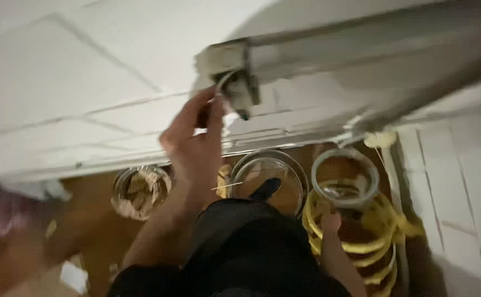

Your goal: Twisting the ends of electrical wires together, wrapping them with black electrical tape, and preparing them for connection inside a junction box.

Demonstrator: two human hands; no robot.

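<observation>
Head view: left hand (193,146) raised, fingers (214,113) pinched on thin wire (227,80) at the white bracket (235,77) overhead; right hand (331,223) low beside yellow coil (372,236), its fingers' state unclear, glass jar (344,177) just above.

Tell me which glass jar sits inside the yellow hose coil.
The right jar, ringed by the yellow hose; the middle jar and left jar stand outside it.

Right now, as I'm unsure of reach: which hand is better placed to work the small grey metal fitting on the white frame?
Left. The left hand is raised, fingertips at the small grey metal fitting; the right hand is low against the yellow-wrapped glass jar.
</observation>
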